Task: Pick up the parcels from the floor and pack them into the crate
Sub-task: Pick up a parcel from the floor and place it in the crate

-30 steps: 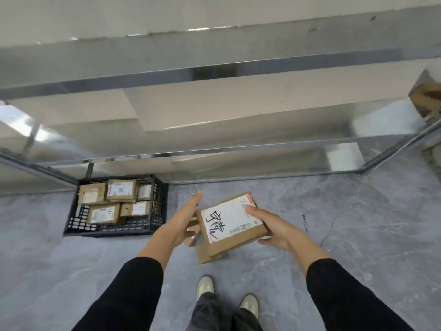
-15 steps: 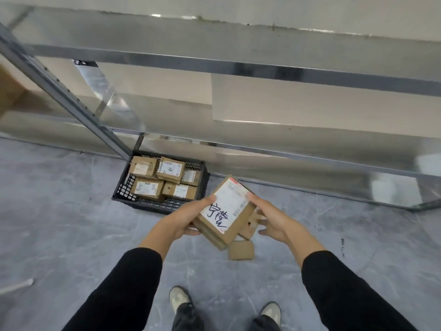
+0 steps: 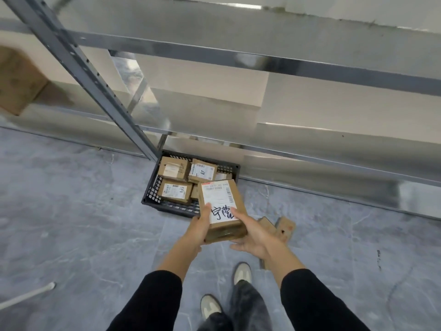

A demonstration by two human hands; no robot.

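I hold a brown cardboard parcel (image 3: 222, 206) with a white handwritten label in both hands, just in front of the crate's near right corner. My left hand (image 3: 199, 225) grips its left side, thumb on the label. My right hand (image 3: 254, 235) holds its right side, thumb on top and fingers underneath. The black plastic crate (image 3: 152, 197) stands on the floor against the shelf's foot and holds several labelled brown parcels (image 3: 175, 191). Two small brown parcels (image 3: 282, 226) lie on the floor right of my hands.
A metal shelving unit (image 3: 238, 91) rises behind the crate, its slanted grey upright (image 3: 95, 75) coming down at the crate's left. A large cardboard box (image 3: 16, 80) sits on a shelf at far left. My shoes (image 3: 241, 273) stand on grey marble floor. A white strip (image 3: 26, 295) lies at lower left.
I have stepped towards the crate and carried the parcel forward to it, turning it so the label faces up. The crate now appears centred and nearer.
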